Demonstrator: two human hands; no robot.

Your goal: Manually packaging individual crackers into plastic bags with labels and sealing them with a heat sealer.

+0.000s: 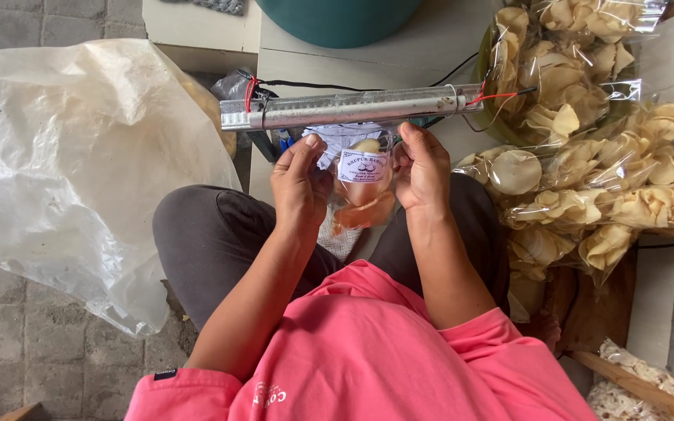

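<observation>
Just below the metal sealing bar (352, 109), which runs crosswise in front of the seated person, both hands hold a small clear bag of crackers (362, 195) with a white paper label near its top. The left hand (299, 185) pinches the bag's left edge and the right hand (423, 168) pinches its right edge, fingers closed on the plastic, so the bag hangs between them over the lap. Its long axis runs up and down, mouth toward the bar and just short of it; both hands sit about equally near the bar. Filled cracker bags (587, 156) are piled to the right, and a large cloudy plastic sack (72, 171) sits on the paving to the left.
</observation>
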